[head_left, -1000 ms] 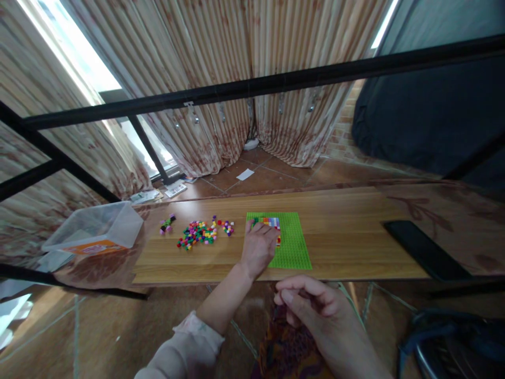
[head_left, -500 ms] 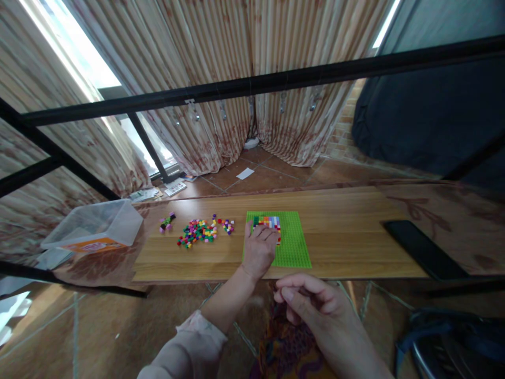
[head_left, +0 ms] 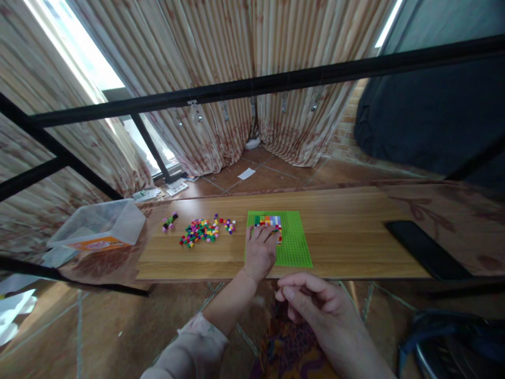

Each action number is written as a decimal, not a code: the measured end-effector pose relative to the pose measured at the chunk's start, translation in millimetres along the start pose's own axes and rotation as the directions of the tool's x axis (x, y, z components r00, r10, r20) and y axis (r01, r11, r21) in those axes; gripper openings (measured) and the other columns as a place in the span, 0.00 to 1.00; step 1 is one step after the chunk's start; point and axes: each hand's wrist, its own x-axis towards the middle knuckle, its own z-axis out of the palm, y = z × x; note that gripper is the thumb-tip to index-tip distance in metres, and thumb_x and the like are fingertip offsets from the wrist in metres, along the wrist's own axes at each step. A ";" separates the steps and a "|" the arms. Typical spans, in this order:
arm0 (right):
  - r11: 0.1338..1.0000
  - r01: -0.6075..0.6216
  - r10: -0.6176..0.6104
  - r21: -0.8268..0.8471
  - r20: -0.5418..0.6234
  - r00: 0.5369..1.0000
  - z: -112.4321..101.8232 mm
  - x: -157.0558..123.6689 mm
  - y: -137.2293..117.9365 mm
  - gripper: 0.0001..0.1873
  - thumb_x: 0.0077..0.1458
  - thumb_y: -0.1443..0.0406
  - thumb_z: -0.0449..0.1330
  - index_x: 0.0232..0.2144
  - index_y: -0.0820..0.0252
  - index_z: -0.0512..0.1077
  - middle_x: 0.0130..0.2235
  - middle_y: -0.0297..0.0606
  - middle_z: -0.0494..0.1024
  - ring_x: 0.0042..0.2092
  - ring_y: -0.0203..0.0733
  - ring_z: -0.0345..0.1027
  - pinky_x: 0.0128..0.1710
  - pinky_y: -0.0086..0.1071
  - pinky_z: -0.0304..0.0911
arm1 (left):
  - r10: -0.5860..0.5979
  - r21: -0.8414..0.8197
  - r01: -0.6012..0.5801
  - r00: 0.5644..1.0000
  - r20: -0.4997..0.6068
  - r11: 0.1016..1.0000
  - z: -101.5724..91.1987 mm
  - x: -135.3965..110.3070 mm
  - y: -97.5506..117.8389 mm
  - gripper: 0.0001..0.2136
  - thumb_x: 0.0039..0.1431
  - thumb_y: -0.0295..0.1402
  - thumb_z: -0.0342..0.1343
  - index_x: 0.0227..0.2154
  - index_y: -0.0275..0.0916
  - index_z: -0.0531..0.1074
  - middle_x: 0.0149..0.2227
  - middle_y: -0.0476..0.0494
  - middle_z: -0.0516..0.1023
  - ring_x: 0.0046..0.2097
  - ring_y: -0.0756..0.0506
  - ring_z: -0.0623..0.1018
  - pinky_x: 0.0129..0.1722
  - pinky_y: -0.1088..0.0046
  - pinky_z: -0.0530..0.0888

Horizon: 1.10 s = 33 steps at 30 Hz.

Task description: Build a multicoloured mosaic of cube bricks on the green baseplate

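A green studded baseplate [head_left: 294, 242] lies on the wooden board, and rows of small coloured toy bricks [head_left: 272, 221] are set together on its upper left part. My left hand [head_left: 261, 251] rests over the lower left of these bricks, palm down, with its fingers stretched out and touching them. It covers some of the bricks and part of the plate. In front of the board's near edge, my right hand [head_left: 315, 302] is held with thumb and forefinger pinched together. Whatever may be between those fingertips is hidden or too small to see.
Left of the plate lies a loose heap of coloured bricks [head_left: 201, 231], with a smaller cluster [head_left: 169, 221] farther left. A clear plastic box [head_left: 102, 223] stands at the board's left end. A black phone [head_left: 426, 250] lies at the right. A dark metal rail [head_left: 252, 86] crosses beyond.
My left thumb, which stuck out to the side, has drawn in closer to the fingers on the bricks. My right hand keeps its pinch in nearly the same place.
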 end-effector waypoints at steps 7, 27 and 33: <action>1.000 0.012 -0.012 -0.008 -0.009 1.000 -2.4 -2.3 0.4 0.11 0.51 0.57 0.62 0.31 0.58 0.76 0.28 0.35 0.78 0.24 0.30 0.64 0.24 0.23 0.59 | -0.055 -0.006 0.056 0.998 0.032 0.998 3.3 -2.2 3.3 0.11 0.61 0.28 0.48 0.43 0.44 0.73 0.49 0.47 0.75 0.52 0.44 0.69 0.53 0.59 0.60; 0.999 -0.003 0.003 -0.037 -0.018 1.000 -7.9 -5.1 11.8 0.14 0.46 0.53 0.65 0.31 0.55 0.78 0.28 0.36 0.80 0.25 0.32 0.67 0.25 0.23 0.64 | -0.454 -0.104 0.448 0.890 -0.045 0.888 -47.7 -91.5 -46.4 0.16 0.58 0.25 0.49 0.49 0.41 0.68 0.47 0.41 0.74 0.49 0.44 0.73 0.50 0.61 0.69; 0.995 -0.010 0.010 -0.103 0.000 1.000 -11.8 -0.3 19.9 0.13 0.46 0.53 0.65 0.31 0.54 0.78 0.29 0.37 0.80 0.26 0.33 0.68 0.26 0.22 0.65 | -0.594 -0.082 0.588 0.799 -0.100 0.805 -64.1 -99.9 -86.6 0.13 0.58 0.25 0.48 0.44 0.38 0.71 0.44 0.40 0.75 0.47 0.44 0.74 0.49 0.64 0.72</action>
